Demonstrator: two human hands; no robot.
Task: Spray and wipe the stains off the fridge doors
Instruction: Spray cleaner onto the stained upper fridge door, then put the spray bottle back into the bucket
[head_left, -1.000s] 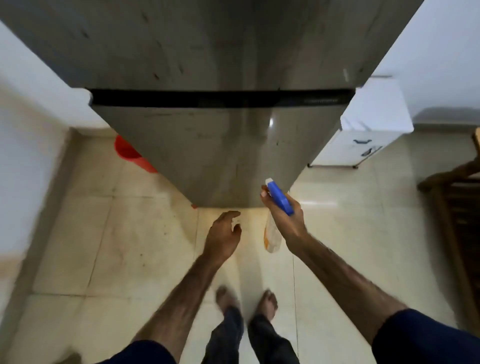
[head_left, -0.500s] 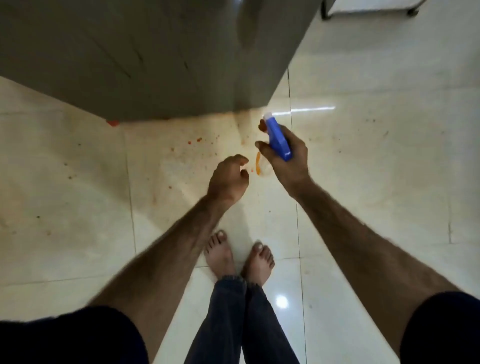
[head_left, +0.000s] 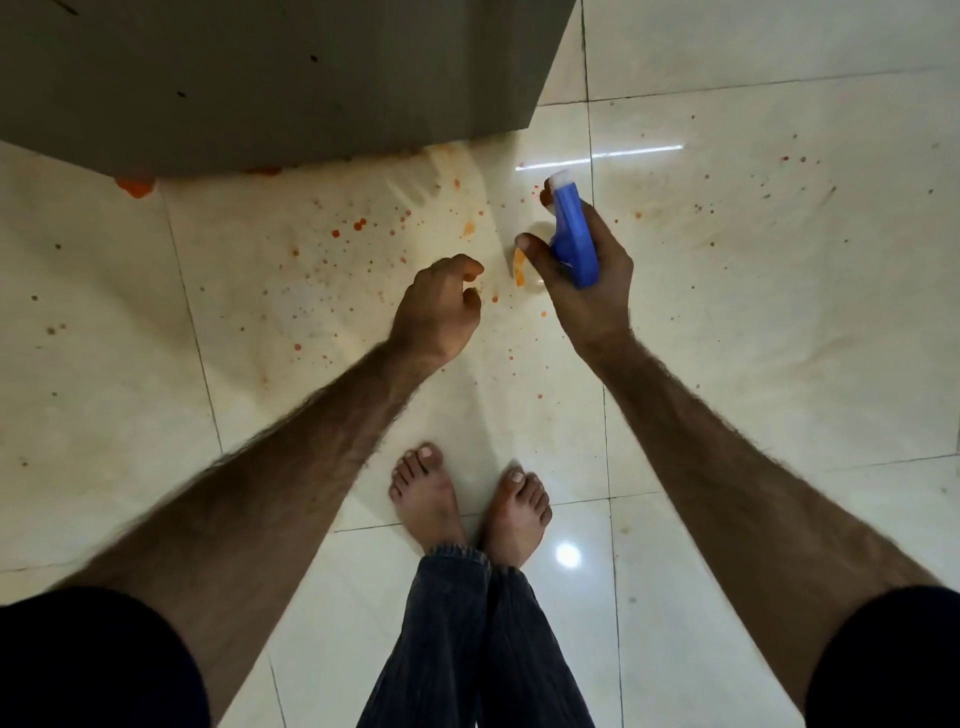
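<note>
The grey fridge door (head_left: 270, 83) fills the top left, only its lower part in view, with a few dark specks on it. My right hand (head_left: 587, 280) grips a spray bottle (head_left: 571, 234) with a blue head and white nozzle pointing toward the fridge; its clear body with orange liquid hangs below the hand. My left hand (head_left: 439, 312) hovers just left of the bottle, fingers loosely curled and apart, holding nothing. No cloth is visible.
The cream tiled floor (head_left: 753, 364) in front of the fridge carries orange splatter (head_left: 358, 224) and an orange blob (head_left: 136, 186) at the fridge's bottom edge. My bare feet (head_left: 467, 499) stand close together below the hands.
The view has tilted down from the fridge doors to the floor. Both hands kept their pose, the right still holding the bottle; the side cabinet and red bucket left the view.
</note>
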